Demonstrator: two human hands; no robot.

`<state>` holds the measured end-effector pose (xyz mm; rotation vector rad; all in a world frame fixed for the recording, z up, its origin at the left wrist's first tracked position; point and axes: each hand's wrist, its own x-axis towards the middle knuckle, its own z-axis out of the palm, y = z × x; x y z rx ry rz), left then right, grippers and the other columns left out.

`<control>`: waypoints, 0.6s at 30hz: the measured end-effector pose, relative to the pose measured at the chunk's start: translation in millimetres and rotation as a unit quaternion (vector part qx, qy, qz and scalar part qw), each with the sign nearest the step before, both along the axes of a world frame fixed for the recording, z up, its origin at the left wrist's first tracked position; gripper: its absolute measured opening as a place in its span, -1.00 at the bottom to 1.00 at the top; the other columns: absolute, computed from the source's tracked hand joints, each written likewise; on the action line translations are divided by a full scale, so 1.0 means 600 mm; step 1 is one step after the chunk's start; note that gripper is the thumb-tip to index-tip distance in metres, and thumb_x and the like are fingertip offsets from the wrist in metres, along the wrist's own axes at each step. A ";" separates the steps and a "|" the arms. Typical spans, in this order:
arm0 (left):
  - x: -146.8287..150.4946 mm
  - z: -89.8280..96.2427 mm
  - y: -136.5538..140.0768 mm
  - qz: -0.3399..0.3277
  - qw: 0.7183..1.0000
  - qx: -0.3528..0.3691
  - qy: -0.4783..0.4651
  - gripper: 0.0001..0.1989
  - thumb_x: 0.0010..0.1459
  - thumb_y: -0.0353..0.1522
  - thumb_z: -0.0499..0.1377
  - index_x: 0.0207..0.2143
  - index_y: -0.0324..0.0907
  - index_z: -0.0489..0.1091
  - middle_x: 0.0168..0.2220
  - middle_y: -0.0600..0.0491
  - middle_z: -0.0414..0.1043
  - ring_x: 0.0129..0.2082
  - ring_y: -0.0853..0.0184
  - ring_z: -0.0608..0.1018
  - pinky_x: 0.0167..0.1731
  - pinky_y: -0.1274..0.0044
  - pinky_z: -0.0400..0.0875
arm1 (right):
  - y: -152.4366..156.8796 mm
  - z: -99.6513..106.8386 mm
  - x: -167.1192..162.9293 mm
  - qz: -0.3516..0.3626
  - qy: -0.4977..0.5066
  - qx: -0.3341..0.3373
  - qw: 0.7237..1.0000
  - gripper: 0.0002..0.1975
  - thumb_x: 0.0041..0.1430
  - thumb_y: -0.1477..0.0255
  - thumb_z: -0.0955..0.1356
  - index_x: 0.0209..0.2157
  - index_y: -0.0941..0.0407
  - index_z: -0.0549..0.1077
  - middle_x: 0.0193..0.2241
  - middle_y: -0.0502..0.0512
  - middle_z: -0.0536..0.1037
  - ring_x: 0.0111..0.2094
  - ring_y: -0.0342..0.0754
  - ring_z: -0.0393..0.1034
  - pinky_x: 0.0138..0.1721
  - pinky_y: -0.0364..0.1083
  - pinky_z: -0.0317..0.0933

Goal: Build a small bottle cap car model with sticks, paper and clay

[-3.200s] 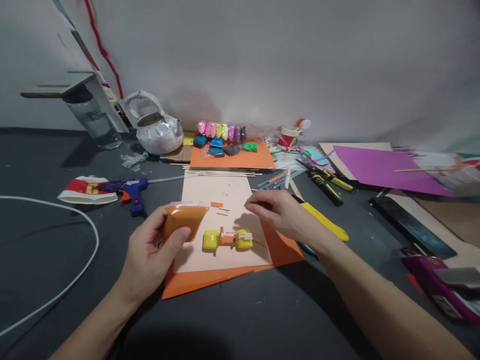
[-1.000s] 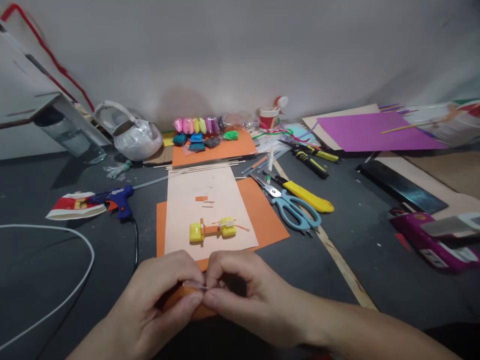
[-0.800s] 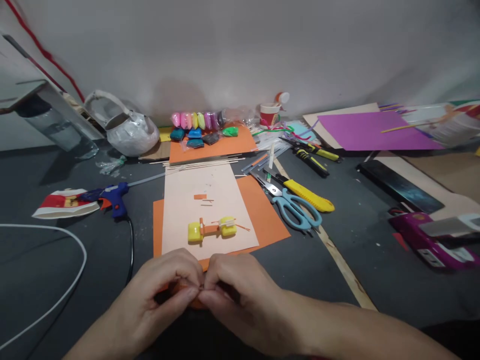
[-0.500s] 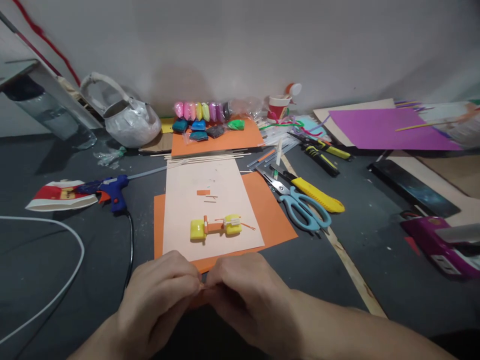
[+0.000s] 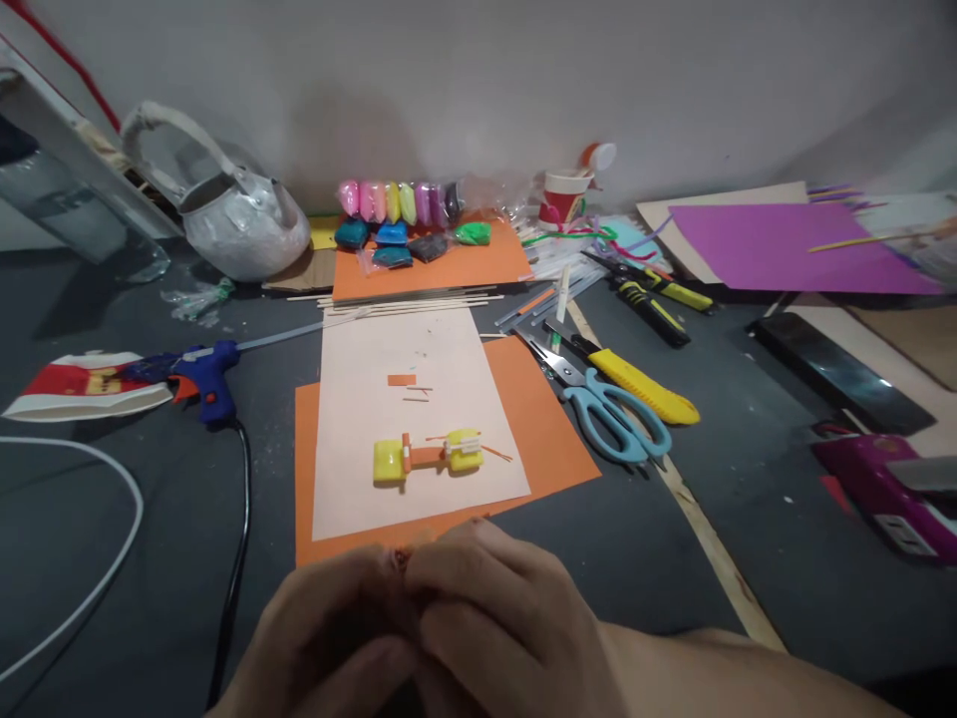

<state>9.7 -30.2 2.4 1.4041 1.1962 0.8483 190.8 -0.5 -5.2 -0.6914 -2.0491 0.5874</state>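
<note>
My left hand (image 5: 314, 598) and my right hand (image 5: 508, 608) meet at the front edge of the table, fingers closed in a pinch. Between the fingertips a small orange piece (image 5: 402, 559) barely shows; the fingers hide most of it. Just beyond lies a small model with yellow blocks (image 5: 389, 462) joined by an orange bar (image 5: 427, 456), with thin orange strips at its right end. It rests on a pale sheet (image 5: 351, 509) laid over orange paper (image 5: 549, 429). A small orange rectangle (image 5: 402, 380) and short thin sticks (image 5: 417, 400) lie farther up the sheet.
On the left are a blue glue gun (image 5: 213, 379) with its black cord and a silver kettle (image 5: 243, 224). Blue-handled scissors (image 5: 617, 424), a yellow cutter (image 5: 643, 384) and pliers (image 5: 650, 309) lie right. Clay packets (image 5: 400, 204) sit at the back; a purple tool (image 5: 882, 489) lies far right.
My hands have turned and drawn closer together, the right fingers now overlapping the left fingertips. Less of the orange piece shows. The view has shifted slightly; the table items stay put.
</note>
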 end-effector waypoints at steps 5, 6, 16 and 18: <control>0.006 -0.014 0.018 0.014 0.970 -0.219 -0.108 -0.66 0.17 -0.06 0.24 -0.43 -0.15 0.48 -0.48 0.06 0.50 -0.44 0.34 0.51 -0.42 0.57 0.45 | 0.006 0.002 0.009 0.075 -0.025 -0.109 0.991 -0.83 0.27 0.47 0.31 -0.44 0.15 0.38 -0.29 0.11 0.55 -0.38 -0.14 0.36 -0.37 -0.15 0.25; 0.009 -0.016 0.022 0.014 0.966 -0.231 -0.113 -0.64 0.15 -0.05 0.26 -0.45 -0.16 0.46 -0.49 0.07 0.47 -0.45 0.36 0.48 -0.43 0.58 0.42 | 0.008 0.003 0.012 0.084 -0.016 -0.143 0.986 -0.87 0.24 0.51 0.31 -0.42 0.15 0.38 -0.31 0.09 0.54 -0.37 -0.15 0.37 -0.35 -0.16 0.26; 0.003 0.016 0.015 -0.063 0.974 -0.192 -0.106 -0.55 0.22 -0.06 0.18 -0.56 -0.19 0.24 -0.57 0.13 0.23 -0.55 0.45 0.27 -0.54 0.61 0.18 | 0.033 -0.003 0.014 0.142 -0.173 -0.220 0.949 -0.41 -0.18 0.20 0.63 -0.15 0.08 0.39 -0.17 0.02 0.52 -0.16 0.00 0.39 -0.12 -0.03 0.27; -0.004 0.019 0.010 -0.045 0.983 -0.154 -0.087 -0.54 0.23 -0.10 0.19 -0.59 -0.19 0.21 -0.60 0.14 0.16 -0.58 0.46 0.21 -0.58 0.60 0.11 | 0.028 -0.008 0.010 0.153 -0.241 -0.218 0.933 -0.64 0.01 0.27 0.54 -0.21 0.08 0.41 -0.33 -0.03 0.50 -0.35 -0.07 0.36 -0.31 -0.08 0.24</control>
